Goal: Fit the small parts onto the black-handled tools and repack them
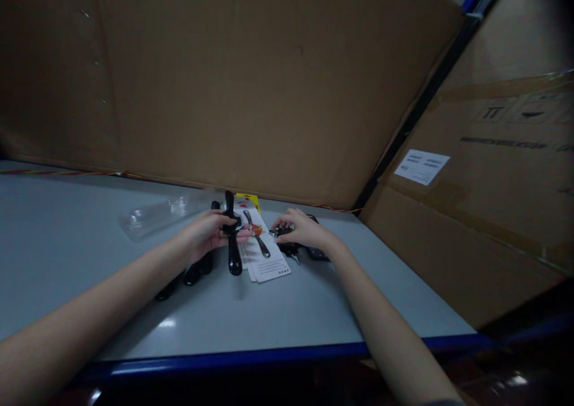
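Observation:
My left hand [207, 231] is closed around the middle of a black two-handled tool that looks like a spokeshave [234, 255]. Its glossy handles point away from and toward me, above the table. My right hand [307, 229] has its fingers curled over a pile of small dark and metal parts [290, 249]; a shiny piece shows at the fingertips, too small to name. Between the hands lie white printed cards [274, 269] picturing a similar tool. More black handles [192, 273] lie under and beside my left forearm.
Clear plastic packaging [155, 216] lies left of my hands, and a yellow-edged card [249, 200] behind them. A dark object [317, 253] sits beside my right wrist. Large cardboard [251, 95] walls the back; a carton [475, 203] stands at right. The grey table [269, 328] has a blue front edge.

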### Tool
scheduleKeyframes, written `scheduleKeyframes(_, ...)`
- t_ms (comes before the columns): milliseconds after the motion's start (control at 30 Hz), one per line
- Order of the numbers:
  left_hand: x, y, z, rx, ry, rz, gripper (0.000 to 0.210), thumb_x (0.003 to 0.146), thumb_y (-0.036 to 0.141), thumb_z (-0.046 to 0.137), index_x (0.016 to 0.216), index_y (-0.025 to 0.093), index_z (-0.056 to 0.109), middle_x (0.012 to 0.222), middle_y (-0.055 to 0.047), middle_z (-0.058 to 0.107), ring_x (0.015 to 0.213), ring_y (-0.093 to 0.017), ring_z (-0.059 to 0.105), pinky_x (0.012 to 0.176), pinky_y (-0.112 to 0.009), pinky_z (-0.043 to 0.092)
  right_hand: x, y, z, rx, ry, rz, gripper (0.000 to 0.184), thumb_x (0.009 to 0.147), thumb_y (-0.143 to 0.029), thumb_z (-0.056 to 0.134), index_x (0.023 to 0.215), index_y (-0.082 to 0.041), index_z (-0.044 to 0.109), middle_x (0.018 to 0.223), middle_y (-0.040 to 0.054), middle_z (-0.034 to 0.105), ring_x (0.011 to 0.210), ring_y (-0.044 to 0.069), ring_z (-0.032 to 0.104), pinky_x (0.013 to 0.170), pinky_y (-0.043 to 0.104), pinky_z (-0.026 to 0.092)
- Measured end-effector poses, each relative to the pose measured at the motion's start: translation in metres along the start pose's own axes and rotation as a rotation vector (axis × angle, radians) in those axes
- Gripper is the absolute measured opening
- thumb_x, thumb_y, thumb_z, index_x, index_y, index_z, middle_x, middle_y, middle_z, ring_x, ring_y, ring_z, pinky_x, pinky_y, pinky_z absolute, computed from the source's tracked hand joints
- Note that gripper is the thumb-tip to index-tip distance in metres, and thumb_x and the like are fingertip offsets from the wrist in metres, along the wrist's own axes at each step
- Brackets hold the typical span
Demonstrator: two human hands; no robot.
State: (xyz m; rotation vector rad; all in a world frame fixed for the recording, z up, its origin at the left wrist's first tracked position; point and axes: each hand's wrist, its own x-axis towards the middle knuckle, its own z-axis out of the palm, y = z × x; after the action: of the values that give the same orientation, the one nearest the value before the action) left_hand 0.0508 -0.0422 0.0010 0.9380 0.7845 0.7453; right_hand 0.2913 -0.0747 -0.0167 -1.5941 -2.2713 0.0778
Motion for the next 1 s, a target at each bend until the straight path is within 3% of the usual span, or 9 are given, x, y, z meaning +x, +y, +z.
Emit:
scheduleKeyframes(200,0.003,-0.001,-0.002,-0.038,-0.026,-0.073,0.023,0.073,0.004,0.049,0.096,0.002,0.048,0.09,-0.024,0.063,0.079,-0.027,0.065,0.071,-0.034,0.055,0.005,-0.007,0.006,-0.025,0.007,-0.078,0.011,0.071,-0.028,0.065,0.079,-0.021,0.065,0.083,0.0035,0.054,0.086,0.017,0.046,0.075,0.029,0.035)
scheduleKeyframes(467,0.001,-0.001,-0.002,-0.051,-0.063,-0.108,0.024,0.073,0.008,0.048,0.096,0.003,0.048,0.091,-0.023,0.063,0.082,-0.026,0.065,0.075,-0.033,0.054,0.005,-0.018,0.009,-0.063,0.112,-0.118,0.01,0.071,-0.02,0.062,0.079,-0.016,0.057,0.082,0.0031,0.056,0.082,0.015,0.049,0.071,0.027,0.036)
scheduleKeyframes(633,-0.003,-0.002,0.001,0.013,-0.073,-0.079,0.027,0.071,0.004,0.05,0.098,0.002,0.048,0.086,-0.022,0.065,0.081,-0.026,0.065,0.077,-0.035,0.053,0.004,-0.035,0.004,0.17,0.194,-0.054,0.007,0.074,-0.018,0.055,0.081,-0.016,0.056,0.069,-0.0008,0.059,0.063,0.01,0.053,0.058,0.021,0.038)
scheduleKeyframes(833,-0.007,-0.005,0.004,0.103,-0.21,-0.057,0.037,0.063,-0.005,0.048,0.1,0.004,0.051,0.087,-0.018,0.066,0.082,-0.025,0.065,0.08,-0.038,0.05,0.005,-0.06,0.004,0.477,0.208,-0.089,0.016,0.076,-0.024,0.054,0.086,-0.017,0.064,0.079,0.0025,0.065,0.067,0.01,0.057,0.059,0.022,0.043)
scheduleKeyframes(1000,-0.009,-0.008,0.006,0.093,-0.223,-0.072,0.046,0.062,-0.006,0.05,0.107,0.005,0.045,0.087,-0.016,0.065,0.079,-0.025,0.066,0.079,-0.039,0.05,0.006,-0.073,0.007,0.476,0.195,-0.093,0.016,0.076,-0.017,0.053,0.085,-0.016,0.066,0.081,0.0046,0.066,0.07,0.011,0.059,0.062,0.024,0.045)
